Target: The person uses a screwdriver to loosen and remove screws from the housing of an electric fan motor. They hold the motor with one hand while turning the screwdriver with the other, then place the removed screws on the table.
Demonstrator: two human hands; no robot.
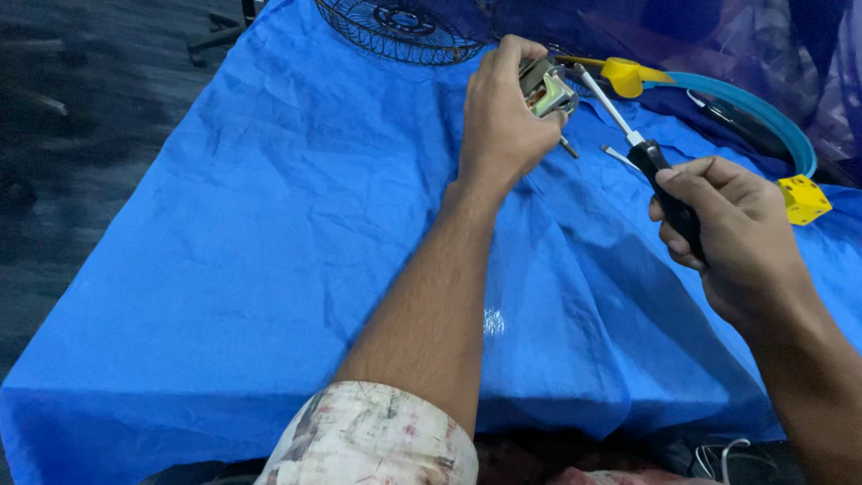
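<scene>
Dark floor at far left, then a blue cloth [269,242] spread over the bench. Black wire fan guard [400,29] lies at the cloth's top edge. Left hand [507,112] is clamped around a small motor [546,88], held up above the cloth, its shaft poking out below the fingers. Right hand [736,238] is closed on the black handle of a screwdriver [628,135], tip touching the motor. Yellow part [624,76] and blue ring [763,112] behind; yellow block [804,199] far right.
</scene>
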